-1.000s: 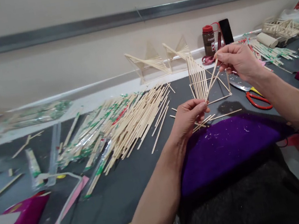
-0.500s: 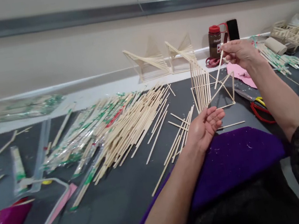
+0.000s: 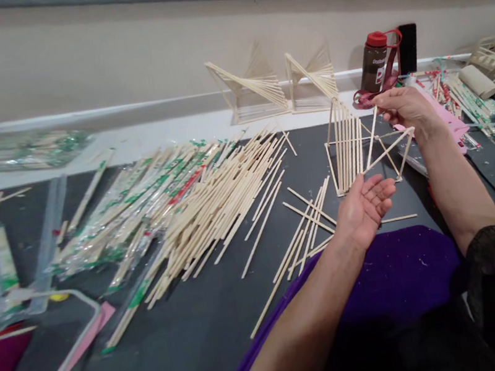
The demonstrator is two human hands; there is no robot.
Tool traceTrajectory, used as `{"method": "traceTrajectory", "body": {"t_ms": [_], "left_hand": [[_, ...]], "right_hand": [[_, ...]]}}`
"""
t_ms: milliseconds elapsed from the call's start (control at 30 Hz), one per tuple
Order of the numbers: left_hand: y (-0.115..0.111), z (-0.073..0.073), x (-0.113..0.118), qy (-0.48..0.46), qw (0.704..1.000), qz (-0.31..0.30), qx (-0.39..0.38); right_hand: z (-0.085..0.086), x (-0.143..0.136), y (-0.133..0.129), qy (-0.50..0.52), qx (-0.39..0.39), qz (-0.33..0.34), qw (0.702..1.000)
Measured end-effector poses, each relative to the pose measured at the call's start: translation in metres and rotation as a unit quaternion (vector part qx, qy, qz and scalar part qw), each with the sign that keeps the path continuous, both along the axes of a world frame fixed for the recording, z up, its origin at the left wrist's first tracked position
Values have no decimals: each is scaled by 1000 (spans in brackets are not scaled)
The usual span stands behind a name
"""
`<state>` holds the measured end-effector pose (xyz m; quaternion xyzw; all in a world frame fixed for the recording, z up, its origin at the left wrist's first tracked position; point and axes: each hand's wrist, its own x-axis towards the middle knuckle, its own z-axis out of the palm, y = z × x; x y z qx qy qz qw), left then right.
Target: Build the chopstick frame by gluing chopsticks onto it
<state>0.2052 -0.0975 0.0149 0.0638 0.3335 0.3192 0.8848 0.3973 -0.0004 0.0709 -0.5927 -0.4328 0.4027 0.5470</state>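
Note:
My right hand (image 3: 409, 111) pinches the top end of a thin wooden chopstick (image 3: 373, 129), which slants down to a small open frame of glued sticks (image 3: 348, 147). The chopstick's lower end is at the frame's near side; I cannot tell whether it touches. Below the frame, my left hand (image 3: 368, 207) is palm up with loosely curled fingers apart and nothing in them. Its thumb is by the frame's bottom edge; contact is unclear. Several loose chopsticks (image 3: 305, 226) lie left of this hand. A purple cloth (image 3: 397, 274) is under my forearm.
A large pile of chopsticks (image 3: 223, 208) and wrapped ones (image 3: 136, 197) covers the table's middle. Two twisted stick structures (image 3: 255, 87) stand by the wall, next to a red-capped bottle (image 3: 375, 62) and a phone (image 3: 408, 49). A white cable (image 3: 78, 300) curves at left; pink paper (image 3: 448, 119) lies at right.
My right hand has brought the chopstick down to the stick frame. The left hand stays palm up below the frame. The view has shifted and tilted slightly.

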Motion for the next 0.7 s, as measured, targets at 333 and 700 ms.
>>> {"method": "traceTrajectory", "body": {"t_ms": [333, 700], "left_hand": [[9, -10, 4, -29, 999, -25, 11], [10, -14, 7, -28, 999, -24, 19]], "right_hand": [[-10, -6, 6, -13, -30, 5, 999], [-18, -8, 8, -20, -51, -11, 998]]}}
